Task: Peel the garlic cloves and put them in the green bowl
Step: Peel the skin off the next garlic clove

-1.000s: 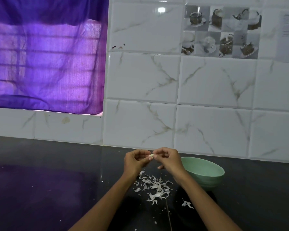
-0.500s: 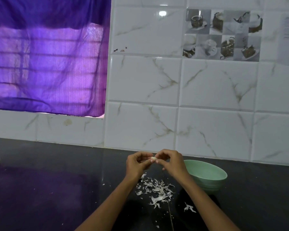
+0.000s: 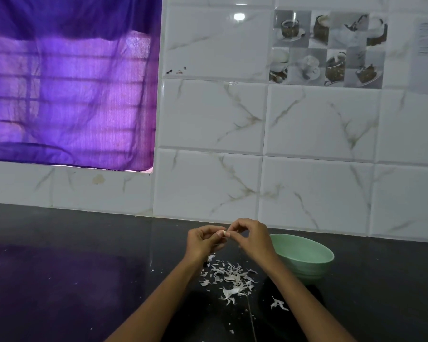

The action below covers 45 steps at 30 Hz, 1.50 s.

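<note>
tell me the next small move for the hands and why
Probably keep picking skin off the garlic clove, pinched between the left hand and right hand above the peel scraps. Once it looks bare, the right hand could drop it into the green bowl beside it.

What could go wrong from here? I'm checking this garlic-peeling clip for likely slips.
The garlic clove is only pinched between the fingertips of the left hand and right hand, above the counter, not the green bowl; dropped, it would likely land among the peels. Loose skin could also get carried into the bowl.
</note>
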Available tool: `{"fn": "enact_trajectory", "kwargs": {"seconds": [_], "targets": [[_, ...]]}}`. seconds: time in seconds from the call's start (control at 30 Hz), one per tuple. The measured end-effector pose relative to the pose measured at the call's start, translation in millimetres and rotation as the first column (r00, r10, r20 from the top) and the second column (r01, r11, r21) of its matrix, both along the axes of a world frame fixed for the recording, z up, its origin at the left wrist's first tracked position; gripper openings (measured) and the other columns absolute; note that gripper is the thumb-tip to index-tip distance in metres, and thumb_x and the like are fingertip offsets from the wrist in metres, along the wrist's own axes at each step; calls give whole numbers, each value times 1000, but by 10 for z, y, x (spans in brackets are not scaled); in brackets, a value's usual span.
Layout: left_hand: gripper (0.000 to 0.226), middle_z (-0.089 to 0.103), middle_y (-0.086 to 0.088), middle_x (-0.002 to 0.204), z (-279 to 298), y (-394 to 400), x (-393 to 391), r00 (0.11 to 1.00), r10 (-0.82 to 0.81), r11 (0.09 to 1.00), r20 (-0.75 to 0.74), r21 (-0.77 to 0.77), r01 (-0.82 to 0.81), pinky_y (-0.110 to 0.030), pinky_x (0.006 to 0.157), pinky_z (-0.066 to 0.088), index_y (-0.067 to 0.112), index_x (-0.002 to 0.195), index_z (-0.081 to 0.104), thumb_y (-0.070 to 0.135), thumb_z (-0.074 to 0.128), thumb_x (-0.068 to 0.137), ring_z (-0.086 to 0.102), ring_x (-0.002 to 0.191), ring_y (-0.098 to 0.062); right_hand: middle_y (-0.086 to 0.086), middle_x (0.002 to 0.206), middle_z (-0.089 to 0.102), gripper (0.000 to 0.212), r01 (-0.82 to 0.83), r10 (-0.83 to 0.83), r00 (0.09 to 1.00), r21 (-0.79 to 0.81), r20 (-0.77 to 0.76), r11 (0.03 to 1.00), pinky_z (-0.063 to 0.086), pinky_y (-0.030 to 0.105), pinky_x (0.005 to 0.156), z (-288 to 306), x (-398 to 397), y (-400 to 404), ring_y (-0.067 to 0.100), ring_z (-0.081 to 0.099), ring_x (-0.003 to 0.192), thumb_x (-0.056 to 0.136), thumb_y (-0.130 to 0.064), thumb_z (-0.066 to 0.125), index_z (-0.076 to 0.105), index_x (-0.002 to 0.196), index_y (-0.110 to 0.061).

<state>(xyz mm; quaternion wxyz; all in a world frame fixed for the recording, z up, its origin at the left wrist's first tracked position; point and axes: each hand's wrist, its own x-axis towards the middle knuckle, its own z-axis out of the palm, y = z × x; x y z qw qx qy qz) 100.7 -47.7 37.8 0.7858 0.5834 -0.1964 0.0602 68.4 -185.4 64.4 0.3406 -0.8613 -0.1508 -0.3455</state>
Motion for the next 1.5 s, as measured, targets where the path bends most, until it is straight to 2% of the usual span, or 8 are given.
{"fn": "enact_trajectory", "kwargs": {"seconds": [0.3,0.5,0.67,0.8,0.9,1.13,1.23,1.5], "targets": [[11,70,-11,66,-5,-16,-2,999,-5,999,-32,-48,3,-17,58,55,-4,80,66,-12,60,81,69,61,-14,-5,97,64,24,209,-175,977,-397,119,894,43,26,73,9,-84,48,10,50,97,91,-36,53,71,99,-21],[10,69,-15,72,-3,-28,-14,999,-31,998,-32,-49,29,-17,60,56,-10,88,66,-12,58,83,70,64,-14,-2,99,63,26,272,-212,961,-466,179,842,41,23,70,3,-104,55,11,51,97,93,-36,51,69,102,-19],[13,71,-9,70,-7,-31,-10,999,-28,999,-27,-18,28,-15,60,54,-8,94,67,-9,62,81,69,64,-11,2,89,63,24,331,-241,940,-472,242,817,37,25,61,-25,-78,97,15,55,90,90,-34,57,70,91,-14],[12,71,-11,72,-20,-38,-19,999,-11,999,-45,-32,10,-16,60,54,-8,92,67,-10,62,81,69,64,-12,-5,56,55,27,424,-250,895,-528,370,736,35,20,38,-53,-75,136,11,56,57,54,-28,87,62,54,-18],[12,71,-13,73,-11,-28,-24,998,-21,997,-62,-79,16,-16,62,55,-8,92,67,-10,61,82,70,67,-13,-7,56,53,31,458,-256,874,-524,413,717,35,18,36,-57,-86,179,9,54,55,48,-29,89,60,53,-19],[14,71,-11,69,4,-4,-9,994,-74,992,-84,-113,64,-17,62,56,-5,84,65,-13,54,85,70,66,-14,-4,83,58,10,399,-314,908,-345,276,850,34,14,53,-14,-15,-59,11,53,75,79,-12,68,61,86,-14],[16,71,-13,72,-3,6,7,994,-59,993,-87,-110,50,-17,63,56,-3,84,66,-13,54,85,70,67,-14,-7,103,56,39,253,-221,961,-207,165,945,42,20,65,-1,-8,-101,10,53,87,84,1,50,49,116,-20],[14,72,-10,72,-12,-8,1,990,-117,991,-78,-78,111,-18,62,56,-5,89,64,-11,51,87,70,66,-14,-9,92,60,49,-45,58,997,-227,47,973,54,26,70,-85,50,46,5,58,78,79,-7,66,43,118,-25]]}}
